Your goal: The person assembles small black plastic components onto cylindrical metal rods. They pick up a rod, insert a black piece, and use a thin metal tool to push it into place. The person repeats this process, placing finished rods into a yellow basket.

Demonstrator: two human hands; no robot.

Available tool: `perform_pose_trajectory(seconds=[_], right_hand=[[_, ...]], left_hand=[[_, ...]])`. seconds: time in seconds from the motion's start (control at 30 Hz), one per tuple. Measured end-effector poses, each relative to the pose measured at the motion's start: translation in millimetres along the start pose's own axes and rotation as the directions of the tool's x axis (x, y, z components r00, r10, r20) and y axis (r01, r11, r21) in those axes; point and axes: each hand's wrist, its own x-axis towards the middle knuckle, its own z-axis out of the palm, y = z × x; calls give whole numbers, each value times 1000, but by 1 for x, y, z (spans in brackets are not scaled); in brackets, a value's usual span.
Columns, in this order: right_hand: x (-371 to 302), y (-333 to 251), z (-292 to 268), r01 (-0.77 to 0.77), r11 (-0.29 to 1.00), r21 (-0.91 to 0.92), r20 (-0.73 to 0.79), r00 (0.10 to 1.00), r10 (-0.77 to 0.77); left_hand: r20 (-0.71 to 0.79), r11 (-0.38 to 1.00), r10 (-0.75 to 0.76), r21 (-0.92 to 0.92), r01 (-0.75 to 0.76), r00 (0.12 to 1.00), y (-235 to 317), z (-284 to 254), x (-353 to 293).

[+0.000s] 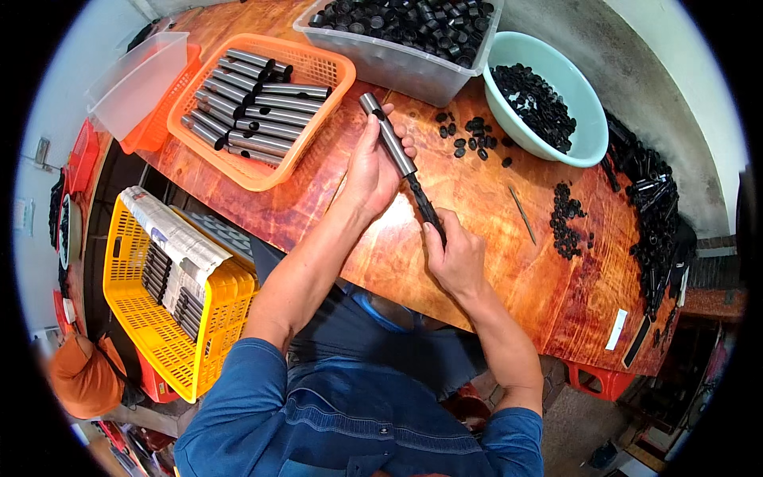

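Note:
My left hand (375,163) is wrapped around a grey metal tube (387,135) held slanted above the wooden table (509,270). A black rod (426,208) sticks out of the tube's lower end, and my right hand (455,254) grips that rod near its lower tip. The tube's upper end carries a dark cap and points toward the orange basket (318,131).
The orange basket holds several grey tubes (254,103). A clear bin (405,63) of black parts and a teal bowl (584,119) of small black caps stand at the back. Loose black caps (566,219) and black parts (656,215) lie at right. A yellow crate (159,334) sits below left.

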Motion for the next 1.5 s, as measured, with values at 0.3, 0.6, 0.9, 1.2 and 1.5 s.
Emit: perform_pose_trajectory(seconds=[0.3, 0.6, 0.9, 1.2, 1.5], right_hand=[[0, -6, 4, 17, 998, 63, -30, 999, -16], [3, -9, 6, -37, 990, 137, -21, 999, 40], [4, 4, 0, -94, 982, 164, -69, 992, 106], [8, 33, -45, -169, 954, 247, -216, 950, 224], [28, 39, -51, -231, 416, 880, 78, 932, 354]], left_hand=[[111, 999, -16, -29, 19, 994, 3, 2, -3], [123, 999, -27, -28, 31, 992, -6, 9, -10], [263, 909, -126, 416, 6, 957, -17, 32, -35], [362, 837, -532, 365, 409, 766, -23, 28, -43], [335, 669, -741, 434, 603, 582, -32, 23, -48]])
